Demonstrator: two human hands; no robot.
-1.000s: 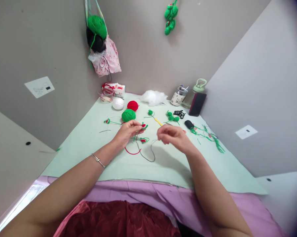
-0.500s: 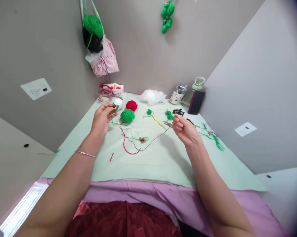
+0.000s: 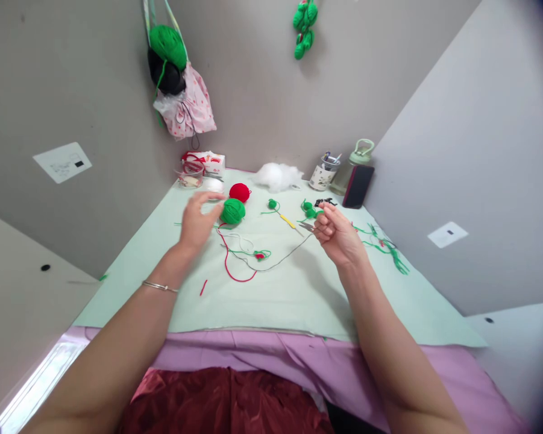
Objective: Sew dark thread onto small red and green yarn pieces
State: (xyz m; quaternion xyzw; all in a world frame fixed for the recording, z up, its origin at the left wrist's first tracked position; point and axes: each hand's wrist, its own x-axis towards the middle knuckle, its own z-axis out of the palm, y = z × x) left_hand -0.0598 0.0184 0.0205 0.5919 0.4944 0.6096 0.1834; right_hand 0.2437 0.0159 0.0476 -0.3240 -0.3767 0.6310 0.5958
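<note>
My left hand (image 3: 199, 222) is raised at the left of the table, thumb and fingers apart, with nothing visible between them. Its fingertips come close to a green yarn ball (image 3: 232, 211). My right hand (image 3: 337, 234) is closed in a pinch, and a thin dark thread (image 3: 284, 260) runs up to it from the table. Scissors (image 3: 306, 227) show only their blades beside that hand; the rest is hidden. Between the hands lie a small red and green crocheted piece (image 3: 259, 256), a red yarn strand (image 3: 227, 260) and a yellow-handled crochet hook (image 3: 287, 221).
Behind stand a red yarn ball (image 3: 239, 193), white stuffing (image 3: 278, 176), a pen cup (image 3: 323, 173), a bottle (image 3: 360, 158) and a phone (image 3: 359, 187). Green yarn pieces (image 3: 391, 253) lie at the right. Bags (image 3: 192, 99) hang on the wall.
My left hand has opened and turned palm down; the small red and green piece it pinched no longer shows there. My right hand stays almost where it was, still pinched.
</note>
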